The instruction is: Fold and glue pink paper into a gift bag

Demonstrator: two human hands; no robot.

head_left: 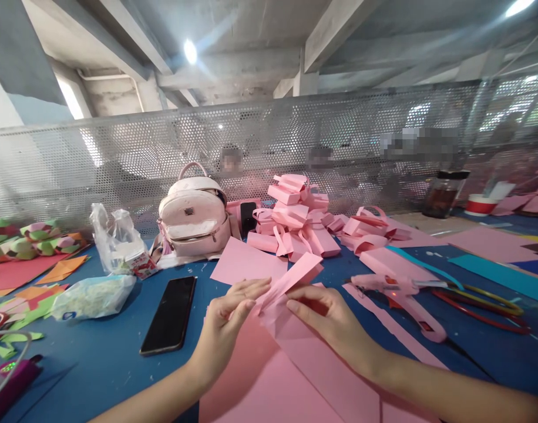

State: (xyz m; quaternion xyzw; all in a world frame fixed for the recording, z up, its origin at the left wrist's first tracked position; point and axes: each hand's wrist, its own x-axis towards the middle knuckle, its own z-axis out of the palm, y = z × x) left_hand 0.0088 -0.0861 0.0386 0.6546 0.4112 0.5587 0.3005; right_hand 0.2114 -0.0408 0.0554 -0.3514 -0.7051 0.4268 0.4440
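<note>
A folded piece of pink paper (pixel 298 275) is held up between my two hands over the table's middle. My right hand (pixel 328 317) pinches it between thumb and fingers on the right. My left hand (pixel 229 317) has its fingertips and thumb at the paper's left end, closed on it as far as I can see; the exact contact is partly hidden. Beneath them lie large pink paper sheets (pixel 260 382), overlapping one another. To the right of my right hand, a pink hot glue gun (pixel 401 294) rests on its side, beside a long narrow pink strip (pixel 396 329).
Folded pink paper pieces (pixel 295 217) are piled at the back, beside a pink backpack (pixel 194 214). A black phone (pixel 169 317) and a plastic packet (pixel 95 296) lie left. A dark jar (pixel 444 194) stands far right. A perforated metal screen (pixel 141 158) runs behind the blue table.
</note>
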